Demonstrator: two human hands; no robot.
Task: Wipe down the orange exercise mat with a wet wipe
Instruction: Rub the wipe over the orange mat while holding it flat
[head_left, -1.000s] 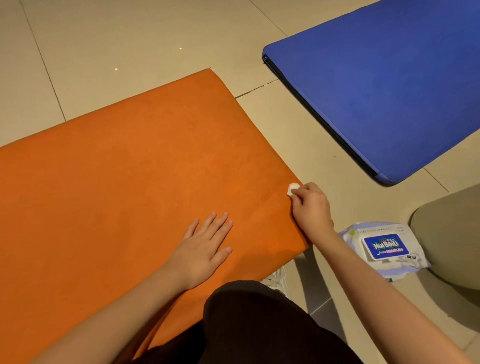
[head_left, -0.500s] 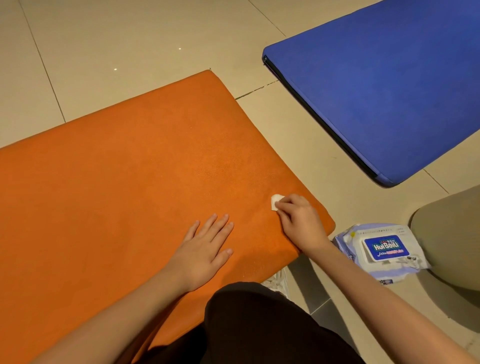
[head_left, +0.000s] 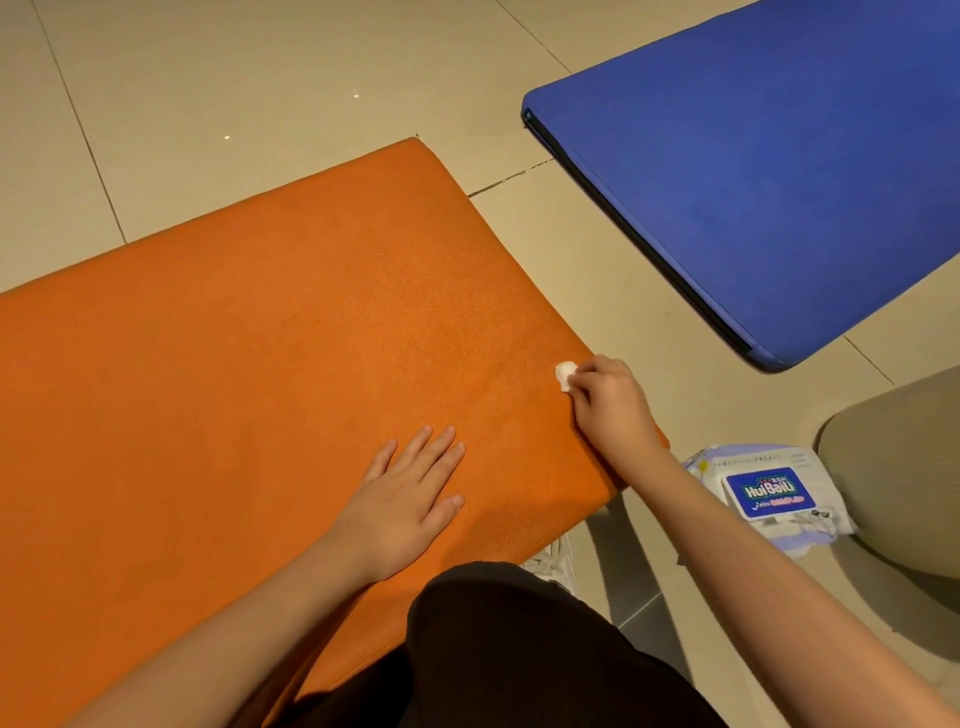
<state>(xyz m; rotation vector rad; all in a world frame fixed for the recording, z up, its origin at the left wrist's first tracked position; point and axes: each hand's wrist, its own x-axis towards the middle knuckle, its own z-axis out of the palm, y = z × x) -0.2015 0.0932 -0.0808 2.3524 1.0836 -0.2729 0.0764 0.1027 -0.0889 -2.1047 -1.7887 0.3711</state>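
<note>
1. An orange mat (head_left: 260, 389) lies flat on a floor (head_left: 208, 78) of large, pale, glossy tiles. It is a thick rectangular pad with rounded edges and a fine, suede-like nap, evenly coloured.
2. A wipe (head_left: 565, 373), a small white crumpled wad, sits on the mat just inside its right edge, toward the near right corner.
3. The right hand (head_left: 610, 410) has its fingers curled, pinching the wipe and pressing it onto the mat.
4. The left hand (head_left: 405, 509) lies palm down on the mat near its near edge. Its fingers are straight and slightly spread, and it holds nothing.
5. A blue mat (head_left: 753, 182), a similar pad with a dark seam along its side, lies on the floor beyond the orange mat's right edge, apart from it.
6. A soft plastic pack (head_left: 769, 493) with a blue label on a white lid lies on the floor beside the orange mat's near right corner.
7. A knee (head_left: 519, 649) in black cloth fills the bottom of the view.
</note>
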